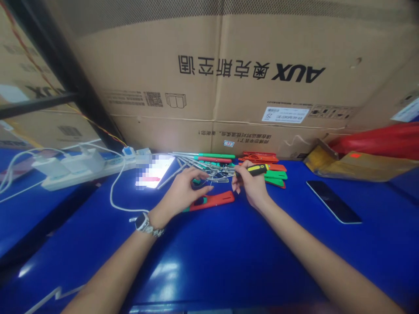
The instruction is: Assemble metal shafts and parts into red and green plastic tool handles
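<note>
With a clock face centred between the hands and twelve at the far side, the right hand [254, 185] closes thumb and fingers around a yellow-and-black screwdriver [257, 169], its handle end towards three o'clock and its shaft towards nine; the tip is hard to make out among the small metal parts [214, 168]. The left hand [186, 187] is curved, thumb and forefinger apart at the tips; whether it pinches anything I cannot tell. A red casing [222, 198] lies at six o'clock, just beside the left thumb and partly hidden by that hand.

A green-handled rod [218, 155] lies at twelve, on the far edge of the metal parts. Green casings [275, 175] are at three, just past the right hand, with red casings [259, 156] near two. A lit phone [166, 168], partly pixelated, lies at nine on the blue table [235, 266]; a dark phone [334, 201] is near four. Farther out at nine sits a white power strip [56, 182] with plugs [87, 160]. A cardboard carton [209, 39] stands behind everything at twelve, its printing upside down.
</note>
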`<state>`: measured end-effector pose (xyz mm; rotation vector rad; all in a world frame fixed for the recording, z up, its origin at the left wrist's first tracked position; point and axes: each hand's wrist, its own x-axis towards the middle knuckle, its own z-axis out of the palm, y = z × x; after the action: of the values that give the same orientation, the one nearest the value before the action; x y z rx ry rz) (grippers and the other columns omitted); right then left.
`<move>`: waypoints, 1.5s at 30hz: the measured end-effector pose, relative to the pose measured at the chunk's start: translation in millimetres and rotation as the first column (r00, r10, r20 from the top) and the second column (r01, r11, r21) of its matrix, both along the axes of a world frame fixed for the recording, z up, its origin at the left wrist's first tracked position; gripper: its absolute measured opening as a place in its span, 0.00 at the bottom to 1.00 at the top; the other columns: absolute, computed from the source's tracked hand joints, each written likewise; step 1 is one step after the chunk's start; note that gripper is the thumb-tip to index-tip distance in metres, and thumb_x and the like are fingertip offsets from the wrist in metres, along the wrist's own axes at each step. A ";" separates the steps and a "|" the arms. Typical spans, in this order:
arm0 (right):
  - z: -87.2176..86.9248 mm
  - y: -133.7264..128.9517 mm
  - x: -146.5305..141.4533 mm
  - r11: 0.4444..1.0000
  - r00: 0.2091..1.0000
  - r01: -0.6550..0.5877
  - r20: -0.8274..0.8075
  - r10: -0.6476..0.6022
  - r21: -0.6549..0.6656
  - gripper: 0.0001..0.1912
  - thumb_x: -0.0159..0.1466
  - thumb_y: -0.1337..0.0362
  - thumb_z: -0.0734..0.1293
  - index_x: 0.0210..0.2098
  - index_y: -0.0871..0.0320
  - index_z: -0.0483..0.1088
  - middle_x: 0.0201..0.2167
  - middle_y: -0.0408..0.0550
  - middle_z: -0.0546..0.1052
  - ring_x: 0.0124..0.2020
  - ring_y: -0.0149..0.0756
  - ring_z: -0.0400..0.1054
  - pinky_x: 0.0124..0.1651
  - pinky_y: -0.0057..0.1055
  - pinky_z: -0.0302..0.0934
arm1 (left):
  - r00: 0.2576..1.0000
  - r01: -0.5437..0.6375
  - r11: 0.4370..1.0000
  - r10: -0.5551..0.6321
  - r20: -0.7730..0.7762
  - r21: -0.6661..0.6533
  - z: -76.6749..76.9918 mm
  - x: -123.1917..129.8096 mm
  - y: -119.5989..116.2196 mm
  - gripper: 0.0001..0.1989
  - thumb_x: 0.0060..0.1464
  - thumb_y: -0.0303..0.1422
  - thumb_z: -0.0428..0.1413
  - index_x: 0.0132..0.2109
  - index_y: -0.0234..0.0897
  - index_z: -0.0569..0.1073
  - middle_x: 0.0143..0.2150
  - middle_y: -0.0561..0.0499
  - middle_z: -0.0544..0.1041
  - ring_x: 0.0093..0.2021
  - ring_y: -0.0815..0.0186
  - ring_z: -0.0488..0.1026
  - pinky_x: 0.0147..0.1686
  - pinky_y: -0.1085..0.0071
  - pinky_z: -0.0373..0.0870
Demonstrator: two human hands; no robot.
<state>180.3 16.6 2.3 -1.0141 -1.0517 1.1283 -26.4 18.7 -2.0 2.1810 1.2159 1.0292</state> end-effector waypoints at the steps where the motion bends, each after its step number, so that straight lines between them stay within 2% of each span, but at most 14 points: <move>1: 1.3 -2.6 2.4 1.000 1.000 0.002 -0.021 -0.003 -0.015 0.18 0.53 0.57 0.70 0.26 0.53 0.54 0.13 0.35 0.71 0.10 0.29 0.64 0.10 0.21 0.54 | 1.000 0.001 1.000 -0.001 0.006 -0.003 -1.4 2.6 -0.9 0.12 0.51 0.38 0.64 0.42 0.38 0.79 0.40 0.47 0.78 0.41 0.60 0.74 0.38 0.66 0.71; 6: 6.9 -10.4 5.4 1.000 0.998 0.000 -0.067 -0.001 -0.020 0.20 0.53 0.56 0.70 0.26 0.52 0.52 0.12 0.34 0.70 0.10 0.28 0.63 0.10 0.20 0.53 | 1.000 0.002 0.999 -0.002 0.024 -0.032 -6.0 9.1 -2.5 0.08 0.53 0.37 0.64 0.37 0.38 0.80 0.35 0.49 0.78 0.37 0.63 0.73 0.38 0.66 0.69; 13: 5.9 -13.2 1.3 1.000 0.998 -0.027 -0.059 0.026 -0.006 0.17 0.54 0.58 0.69 0.25 0.53 0.54 0.12 0.35 0.70 0.09 0.28 0.62 0.10 0.20 0.54 | 0.998 0.038 0.999 -0.037 0.050 -0.020 -4.2 8.4 -3.3 0.06 0.57 0.34 0.61 0.36 0.38 0.81 0.33 0.50 0.78 0.32 0.66 0.72 0.34 0.69 0.68; 19: 5.2 -15.2 1.4 0.999 0.999 -0.024 0.034 0.023 0.044 0.16 0.57 0.58 0.68 0.25 0.53 0.56 0.12 0.35 0.71 0.09 0.28 0.63 0.10 0.21 0.56 | 0.993 0.063 0.995 -0.055 -0.109 0.075 -4.3 5.5 -4.9 0.04 0.58 0.30 0.59 0.35 0.39 0.79 0.35 0.51 0.78 0.37 0.65 0.73 0.39 0.68 0.68; 22: 6.7 -17.1 2.1 0.997 0.996 -0.025 0.082 0.019 0.075 0.15 0.58 0.58 0.68 0.25 0.54 0.57 0.13 0.35 0.71 0.10 0.28 0.63 0.11 0.21 0.57 | 0.983 0.055 0.993 -0.035 -0.182 0.107 -3.9 6.4 -7.5 0.04 0.59 0.29 0.58 0.36 0.39 0.78 0.36 0.51 0.77 0.39 0.64 0.73 0.39 0.67 0.67; 29: 10.8 -15.6 4.7 0.998 0.991 -0.010 0.131 0.002 0.058 0.16 0.58 0.57 0.68 0.24 0.53 0.56 0.12 0.35 0.69 0.09 0.29 0.62 0.10 0.22 0.55 | 0.986 0.115 0.989 -0.103 -0.132 0.089 -8.1 12.5 -10.5 0.07 0.62 0.29 0.55 0.37 0.38 0.77 0.37 0.50 0.76 0.38 0.64 0.72 0.40 0.67 0.68; 32: 13.1 -13.0 9.9 0.998 0.982 0.027 0.188 -0.036 0.049 0.15 0.57 0.58 0.67 0.24 0.52 0.55 0.10 0.34 0.67 0.08 0.28 0.59 0.10 0.22 0.50 | 0.984 0.081 0.994 -0.068 -0.163 0.077 -10.3 19.4 -13.6 0.06 0.61 0.34 0.57 0.42 0.39 0.77 0.40 0.49 0.76 0.42 0.62 0.72 0.44 0.64 0.69; 35: 13.0 -9.3 17.4 0.990 0.962 0.082 0.250 -0.108 0.112 0.14 0.56 0.62 0.66 0.22 0.52 0.54 0.10 0.32 0.62 0.08 0.26 0.55 0.12 0.23 0.47 | 0.970 0.045 0.993 -0.017 -0.244 0.109 -11.4 31.0 -19.7 0.16 0.58 0.41 0.60 0.50 0.39 0.75 0.47 0.47 0.76 0.48 0.56 0.71 0.49 0.59 0.68; 38: 10.8 -4.8 24.0 0.969 0.934 0.134 0.301 -0.194 0.209 0.14 0.55 0.65 0.65 0.20 0.53 0.53 0.11 0.31 0.57 0.11 0.25 0.52 0.17 0.25 0.46 | 0.928 0.073 0.992 -0.030 -0.370 0.102 -13.1 42.4 -23.7 0.22 0.56 0.47 0.60 0.53 0.39 0.75 0.49 0.45 0.75 0.50 0.52 0.71 0.50 0.54 0.67; 41: 10.4 -2.3 27.3 0.944 0.893 0.153 0.369 -0.258 0.291 0.13 0.54 0.67 0.63 0.19 0.53 0.52 0.13 0.33 0.56 0.15 0.26 0.51 0.21 0.27 0.47 | 0.893 0.120 0.989 -0.069 -0.444 0.088 -15.7 45.9 -21.8 0.19 0.59 0.46 0.58 0.52 0.41 0.76 0.49 0.46 0.76 0.50 0.52 0.71 0.50 0.54 0.66; 45: 11.5 -2.3 27.0 0.920 0.827 0.157 0.462 -0.321 0.359 0.14 0.54 0.67 0.63 0.18 0.53 0.52 0.15 0.34 0.54 0.19 0.27 0.51 0.25 0.28 0.47 | 0.903 0.139 0.988 -0.101 -0.417 0.061 -18.8 37.6 -16.3 0.16 0.61 0.43 0.57 0.50 0.40 0.78 0.47 0.46 0.77 0.49 0.55 0.71 0.52 0.57 0.67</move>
<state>207.3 14.4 13.8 -1.1863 -1.4240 0.4601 11.2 2.4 -20.7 2.5991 1.2038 0.5947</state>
